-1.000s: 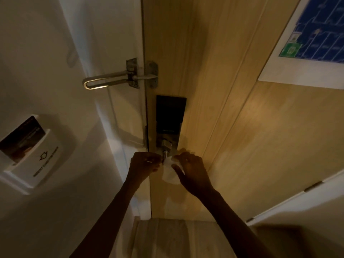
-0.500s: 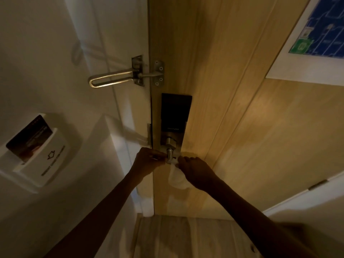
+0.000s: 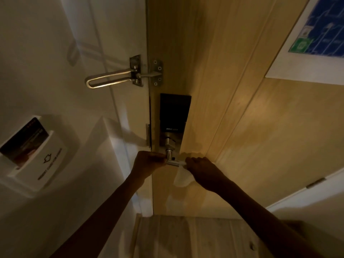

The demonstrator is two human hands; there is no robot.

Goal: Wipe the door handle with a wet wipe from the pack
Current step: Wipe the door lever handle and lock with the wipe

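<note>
A silver lever door handle (image 3: 172, 161) sticks out from a black smart lock plate (image 3: 174, 116) on the wooden door (image 3: 242, 136). My right hand (image 3: 202, 171) is closed around the lever's right part with a white wet wipe (image 3: 182, 178) in it; the wipe's loose end hangs below the hand. My left hand (image 3: 149, 163) is closed at the handle's left end, by the door edge. What its fingers grip is hidden in the dim light. The wipe pack is not in view.
A metal swing-bar door guard (image 3: 119, 78) is fixed above the lock. A white key-card holder (image 3: 35, 159) with a dark card is on the left wall. An evacuation plan (image 3: 320, 38) hangs on the door at upper right. Wooden floor (image 3: 186, 237) lies below.
My right hand has slid right along the lever with the wipe, uncovering more of the handle. The view has shifted slightly. My left hand stays at the handle's left end.
</note>
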